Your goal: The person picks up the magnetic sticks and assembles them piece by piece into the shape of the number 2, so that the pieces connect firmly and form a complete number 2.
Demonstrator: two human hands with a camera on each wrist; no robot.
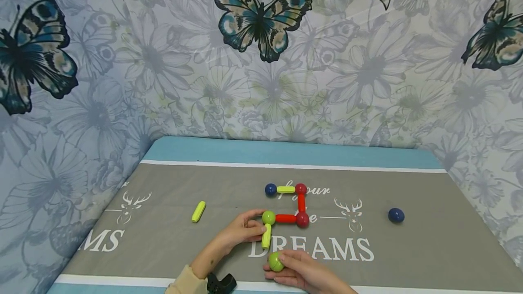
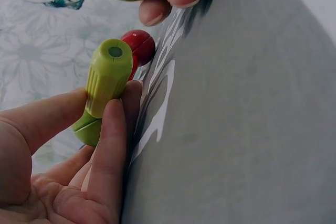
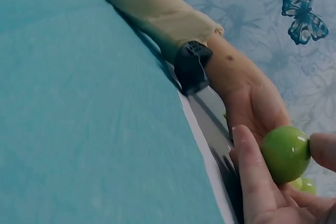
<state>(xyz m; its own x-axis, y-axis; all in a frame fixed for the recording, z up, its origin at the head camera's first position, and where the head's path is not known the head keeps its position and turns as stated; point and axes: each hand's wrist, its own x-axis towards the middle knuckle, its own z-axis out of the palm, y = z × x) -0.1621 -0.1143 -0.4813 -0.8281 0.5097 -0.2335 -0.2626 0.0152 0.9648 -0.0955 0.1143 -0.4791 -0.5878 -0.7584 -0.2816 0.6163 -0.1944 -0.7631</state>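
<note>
My left hand point(image 1: 239, 230) pinches a yellow-green rod point(image 1: 266, 238) between thumb and fingers. That rod meets a green ball point(image 1: 268, 217) at one corner of a joined shape. From there run a red rod point(image 1: 285, 219), a dark red ball point(image 1: 302, 219), another red rod, a second red ball point(image 1: 300, 188), a yellow-green rod point(image 1: 286, 189) and a blue ball point(image 1: 270, 189). In the left wrist view, the held rod's free end point(image 2: 115, 52) shows a grey disc. My right hand point(image 1: 306, 272) pinches a loose green ball point(image 3: 286, 154), apart from that end.
A loose yellow-green rod point(image 1: 198, 212) lies to the left on the grey printed runner point(image 1: 163, 248). To the right sits a loose blue ball point(image 1: 396, 215). A black strap device point(image 3: 192, 67) is on the left wrist. Butterfly-patterned fabric point(image 1: 261, 90) hangs behind the table.
</note>
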